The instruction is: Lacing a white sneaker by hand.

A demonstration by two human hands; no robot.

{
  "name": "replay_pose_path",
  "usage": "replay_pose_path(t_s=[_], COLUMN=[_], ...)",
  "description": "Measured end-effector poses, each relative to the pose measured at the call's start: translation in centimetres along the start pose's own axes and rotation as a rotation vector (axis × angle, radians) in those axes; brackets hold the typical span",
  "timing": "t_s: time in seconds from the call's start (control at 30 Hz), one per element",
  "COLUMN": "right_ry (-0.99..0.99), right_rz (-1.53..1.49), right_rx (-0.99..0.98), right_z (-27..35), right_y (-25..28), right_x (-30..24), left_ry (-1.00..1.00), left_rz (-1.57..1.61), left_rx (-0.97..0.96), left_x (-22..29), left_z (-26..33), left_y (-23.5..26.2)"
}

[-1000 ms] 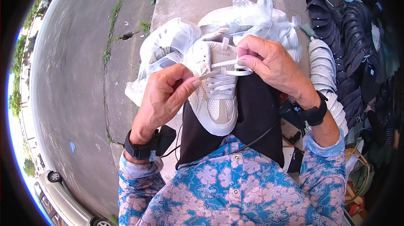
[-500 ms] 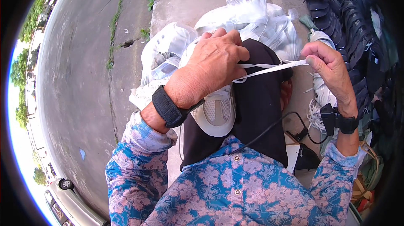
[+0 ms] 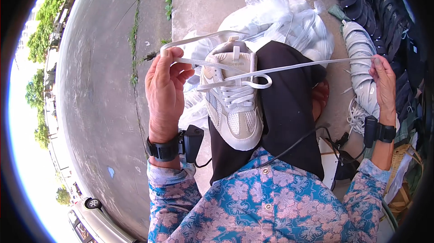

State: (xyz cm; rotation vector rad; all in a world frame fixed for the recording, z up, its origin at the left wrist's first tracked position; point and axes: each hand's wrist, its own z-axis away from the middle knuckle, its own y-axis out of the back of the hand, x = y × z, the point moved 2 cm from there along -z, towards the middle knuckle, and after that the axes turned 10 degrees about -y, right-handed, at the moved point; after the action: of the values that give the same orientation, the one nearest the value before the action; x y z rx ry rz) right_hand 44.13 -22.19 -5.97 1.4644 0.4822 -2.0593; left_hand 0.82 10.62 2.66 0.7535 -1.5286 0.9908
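Note:
A white and beige sneaker [image 3: 230, 93] rests on my lap, its toe toward me and its tongue standing up. White laces cross its lower eyelets, with a small loop near the right side. To the left of the shoe, my left hand [image 3: 165, 89] pinches one flat white shoelace [image 3: 199, 63] between thumb and fingers; the loose end trails back over the shoe's heel. My right hand [image 3: 384, 80], out to the right, pinches the other lace end, which stretches taut across my right thigh.
Clear plastic bags of white shoes [image 3: 285, 23] lie beyond my knees. Right of me are a wrapped whitish stack [image 3: 361, 62], a bundle of white laces [image 3: 357, 116] and rows of dark shoe-upper pieces [image 3: 384, 12]. A black cable [image 3: 294, 141] crosses my lap. A car [image 3: 97, 220] stands far left.
My left hand has moved left off the shoe, drawing a lace out and uncovering the lacing. My right hand has moved further right, pulling its lace longer.

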Motion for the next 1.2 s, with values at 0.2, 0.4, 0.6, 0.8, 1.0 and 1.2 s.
replay_pose_path(t_s=[0.2, 0.4, 0.6, 0.8, 1.0, 1.2], right_ry=[-0.056, 0.079, 0.723, 1.006, 0.947, 0.868], right_rz=[-0.925, -0.293, 0.586, 1.036, 1.168, 1.100], right_rx=[-0.262, -0.471, -0.414, -0.416, -0.518, -0.559], right_z=[-0.3, 1.1, 4.3, 6.5, 6.6, 6.1], right_y=[-6.6, -16.1, -26.0, -28.8, -29.3, -30.0], right_x=[-0.8, -3.1, -4.7, -5.6, -6.0, -5.7], left_ry=[0.047, -0.025, -0.067, -0.148, -0.085, 0.053], left_rz=[0.380, 0.430, 0.492, 0.487, 0.391, -0.217], left_rx=[0.142, 0.196, 0.158, 0.518, 0.237, 0.067], left_x=[0.9, 3.4, 4.8, 5.9, 5.4, 3.2], left_z=[1.4, 2.5, 3.6, 3.3, 2.5, 1.3], left_y=[5.3, 10.1, 11.6, 12.6, 11.0, 5.2])
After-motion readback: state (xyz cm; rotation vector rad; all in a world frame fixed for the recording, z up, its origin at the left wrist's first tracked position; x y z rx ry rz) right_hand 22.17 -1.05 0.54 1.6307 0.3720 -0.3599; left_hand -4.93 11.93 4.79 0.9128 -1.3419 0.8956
